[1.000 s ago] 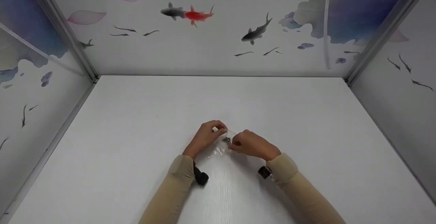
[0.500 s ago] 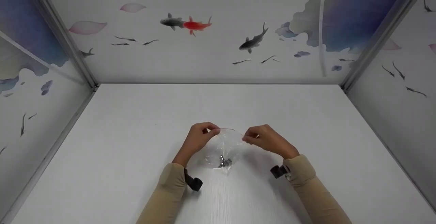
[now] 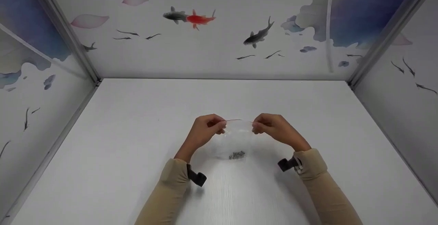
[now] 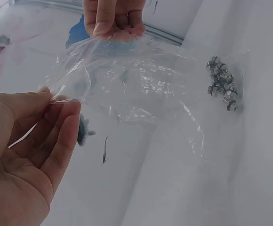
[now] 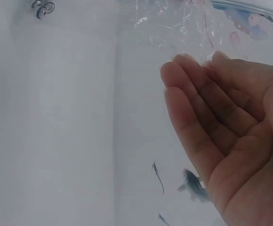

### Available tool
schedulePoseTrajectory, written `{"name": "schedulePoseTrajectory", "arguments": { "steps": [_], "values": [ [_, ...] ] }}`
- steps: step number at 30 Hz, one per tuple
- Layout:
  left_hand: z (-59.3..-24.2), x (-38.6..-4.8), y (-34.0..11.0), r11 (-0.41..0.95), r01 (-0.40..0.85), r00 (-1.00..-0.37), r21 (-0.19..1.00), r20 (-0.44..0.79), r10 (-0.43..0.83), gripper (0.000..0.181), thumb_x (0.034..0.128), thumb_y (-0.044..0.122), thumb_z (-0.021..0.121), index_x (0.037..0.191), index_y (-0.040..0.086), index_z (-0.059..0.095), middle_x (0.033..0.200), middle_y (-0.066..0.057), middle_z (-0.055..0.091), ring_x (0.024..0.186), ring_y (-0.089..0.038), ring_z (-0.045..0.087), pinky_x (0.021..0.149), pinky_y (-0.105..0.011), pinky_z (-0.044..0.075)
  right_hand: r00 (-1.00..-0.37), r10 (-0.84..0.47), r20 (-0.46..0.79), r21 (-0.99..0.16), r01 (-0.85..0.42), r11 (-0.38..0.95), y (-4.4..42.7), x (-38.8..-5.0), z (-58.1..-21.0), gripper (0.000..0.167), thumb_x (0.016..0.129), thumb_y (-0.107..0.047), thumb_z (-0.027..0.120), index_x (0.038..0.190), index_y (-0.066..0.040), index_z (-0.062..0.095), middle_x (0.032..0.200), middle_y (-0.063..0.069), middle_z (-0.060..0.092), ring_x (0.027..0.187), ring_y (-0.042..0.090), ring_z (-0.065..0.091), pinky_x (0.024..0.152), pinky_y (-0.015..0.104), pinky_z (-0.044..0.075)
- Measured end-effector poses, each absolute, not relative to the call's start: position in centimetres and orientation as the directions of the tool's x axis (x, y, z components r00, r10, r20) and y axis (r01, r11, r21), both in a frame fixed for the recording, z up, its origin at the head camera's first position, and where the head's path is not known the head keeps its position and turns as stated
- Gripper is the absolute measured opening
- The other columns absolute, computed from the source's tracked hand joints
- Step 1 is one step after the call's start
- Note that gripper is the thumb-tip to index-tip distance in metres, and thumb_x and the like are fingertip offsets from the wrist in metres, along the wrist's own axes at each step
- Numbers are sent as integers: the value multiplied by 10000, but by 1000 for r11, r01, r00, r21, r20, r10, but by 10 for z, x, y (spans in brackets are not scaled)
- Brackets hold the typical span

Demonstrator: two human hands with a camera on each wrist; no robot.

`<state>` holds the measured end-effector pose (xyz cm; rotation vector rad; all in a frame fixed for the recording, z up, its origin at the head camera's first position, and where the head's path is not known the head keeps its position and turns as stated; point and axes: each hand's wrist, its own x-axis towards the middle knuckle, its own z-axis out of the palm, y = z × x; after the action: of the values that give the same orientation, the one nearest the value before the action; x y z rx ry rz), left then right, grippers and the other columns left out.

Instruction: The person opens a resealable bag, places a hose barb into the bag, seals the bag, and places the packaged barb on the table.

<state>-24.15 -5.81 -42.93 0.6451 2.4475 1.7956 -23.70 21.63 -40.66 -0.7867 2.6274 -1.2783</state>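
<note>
A clear plastic bag (image 3: 236,137) hangs between the two hands, with a thin reddish line along its top edge. My left hand (image 3: 207,127) pinches one top corner between thumb and fingers; my right hand (image 3: 275,127) pinches the other. Small shiny metal pieces (image 3: 237,155) lie bunched at the bag's bottom; in the left wrist view several metal pieces (image 4: 222,84) look ring-like, but their exact kind is unclear. The right wrist view shows the right hand (image 5: 230,113) at the bag's edge (image 5: 174,23), with only part of the metal pieces (image 5: 43,8) in sight.
A white table (image 3: 137,184) lies under the hands. Panels printed with fish stand at the back (image 3: 212,53) and on both sides, joined by grey metal posts (image 3: 73,29). Each wrist wears a small black camera (image 3: 197,178).
The hands have drawn apart and risen, stretching the bag's top edge between them. The bag, bunched up a second ago, now hangs spread out, with the metal pieces down at its bottom.
</note>
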Motion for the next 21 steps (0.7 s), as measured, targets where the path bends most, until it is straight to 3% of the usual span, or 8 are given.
{"name": "schedulePoseTrajectory", "arguments": {
  "steps": [7,13,21],
  "values": [
    [-429,-240,-58,217,293,-916,931,208,343,182,948,206,616,1017,49,679,863,-113,667,687,-152,657,682,-272,550,-876,-461,142,-783,-385,489,214,-237,-404,223,969,-265,572,1044,-69,649,892,64,690,828,171,666,778,259,541],
    [-428,-241,-57,301,342,-916,890,244,317,192,950,213,615,1020,49,684,876,-64,682,747,-122,628,702,-254,524,-880,-451,151,-768,-391,507,211,-236,-403,204,965,-248,582,1026,-69,657,899,60,697,829,149,669,774,251,541],
    [-429,-240,-52,378,383,-918,843,301,258,168,949,218,618,978,74,699,883,-51,700,787,-133,618,696,-256,486,-872,-462,161,-735,-418,534,207,-235,-402,194,976,-229,568,1017,-62,657,918,147,698,835,163,663,786,296,540]
  ]
}}
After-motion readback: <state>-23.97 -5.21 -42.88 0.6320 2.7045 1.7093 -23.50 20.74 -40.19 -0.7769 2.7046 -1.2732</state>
